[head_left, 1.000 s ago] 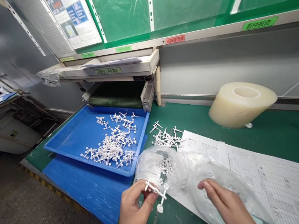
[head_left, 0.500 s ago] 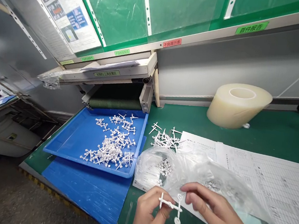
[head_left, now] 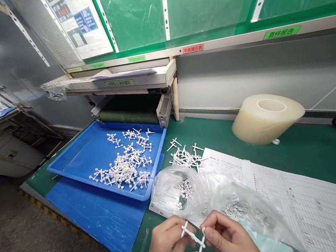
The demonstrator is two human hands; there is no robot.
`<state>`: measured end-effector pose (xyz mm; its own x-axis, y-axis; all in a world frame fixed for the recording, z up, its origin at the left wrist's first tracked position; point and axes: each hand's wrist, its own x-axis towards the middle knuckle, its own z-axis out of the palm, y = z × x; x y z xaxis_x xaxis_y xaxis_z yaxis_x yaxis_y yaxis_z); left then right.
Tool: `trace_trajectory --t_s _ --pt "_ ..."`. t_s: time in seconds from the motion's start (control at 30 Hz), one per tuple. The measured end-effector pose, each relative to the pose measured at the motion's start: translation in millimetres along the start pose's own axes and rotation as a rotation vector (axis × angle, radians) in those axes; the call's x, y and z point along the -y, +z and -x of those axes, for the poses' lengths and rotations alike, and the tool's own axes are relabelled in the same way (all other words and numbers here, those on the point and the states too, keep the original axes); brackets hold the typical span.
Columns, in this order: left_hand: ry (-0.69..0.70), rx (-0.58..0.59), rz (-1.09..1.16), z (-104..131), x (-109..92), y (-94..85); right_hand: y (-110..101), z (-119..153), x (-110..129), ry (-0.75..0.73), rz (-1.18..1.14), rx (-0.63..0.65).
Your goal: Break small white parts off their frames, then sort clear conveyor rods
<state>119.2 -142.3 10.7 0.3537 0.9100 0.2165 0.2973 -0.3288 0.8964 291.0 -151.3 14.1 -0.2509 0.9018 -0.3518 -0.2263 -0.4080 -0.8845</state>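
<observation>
A white plastic sprue (head_left: 194,237), with a crosspiece at each end, is held low over the front of the bench. My left hand (head_left: 165,243) pinches its stem between thumb and fingers. On the other side, my right hand (head_left: 226,236) has thumb and forefinger closed on the upper tip of the sprue's right crosspiece. A small round piece hangs at the lower tip of that crosspiece. Just beyond my hands lies a clear plastic bag (head_left: 284,224), its mouth rolled open, with many small round pieces (head_left: 185,188) in it.
To the left, a blue tray (head_left: 76,158) holds a heap of white sprues (head_left: 125,167) below a conveyor end (head_left: 130,111). Bare white sticks (head_left: 186,157) lie in a pile behind the bag. Printed sheets (head_left: 313,203) and a big tape roll (head_left: 262,124) are at right.
My right hand has moved down and left, closing its fingertips on the sprue's upper tip. My left hand keeps its hold, with the sprue slightly tilted and lower.
</observation>
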Motion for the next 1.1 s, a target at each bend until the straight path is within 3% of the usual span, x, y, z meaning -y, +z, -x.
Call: trace_trajectory --t_s 0.17,0.27,0.33,0.4,0.5,0.57,0.63,0.77,0.83,1.1 --pt "-0.199 0.002 0.132 0 -5 2.3 1 8 -7 -0.270 0.426 -0.195" --pt "-0.244 -0.028 0.111 -1 -8 1.8 1 6 -5 -0.256 0.343 -0.236" --pt "-0.250 -0.060 0.056 -1 -9 -0.1 2 3 -1 -0.145 0.136 -0.186" --pt "-0.231 -0.085 0.004 -2 -9 -2.1 3 1 1 -0.014 -0.040 -0.036" --pt "-0.207 -0.102 -0.045 -2 -8 -2.7 7 -1 -4 0.112 -0.118 0.192" --pt "-0.197 -0.109 -0.074 -1 -7 -1.2 10 -1 -9 0.138 -0.102 0.254" --pt "-0.220 -0.104 -0.058 -1 -6 1.2 12 0 -13 0.120 -0.038 0.247" --pt "-0.456 -0.044 0.215 -4 -6 4.8 14 1 -11 -0.029 0.182 0.103" --pt "-0.493 -0.031 0.253 -7 -7 4.4 13 2 -10 -0.051 0.235 0.062" --pt "0.131 -0.139 -0.378 1 -1 3.1 9 -6 -17 0.251 -0.202 0.136"
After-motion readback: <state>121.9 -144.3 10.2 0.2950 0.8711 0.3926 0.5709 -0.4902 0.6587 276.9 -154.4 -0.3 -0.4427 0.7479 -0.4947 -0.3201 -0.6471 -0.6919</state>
